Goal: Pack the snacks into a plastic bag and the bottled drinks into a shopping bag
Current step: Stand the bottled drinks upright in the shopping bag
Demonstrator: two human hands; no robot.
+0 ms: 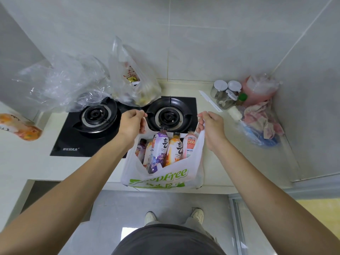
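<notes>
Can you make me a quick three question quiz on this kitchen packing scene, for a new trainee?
1. True or false: the left hand and right hand each grip a handle of the white shopping bag.
2. What fills the shopping bag?
A. snack packets
B. bottled drinks
C. jars
3. Fill in: the clear plastic bag of snacks stands at the back of the black ____.

Key:
1. true
2. B
3. stove
</notes>
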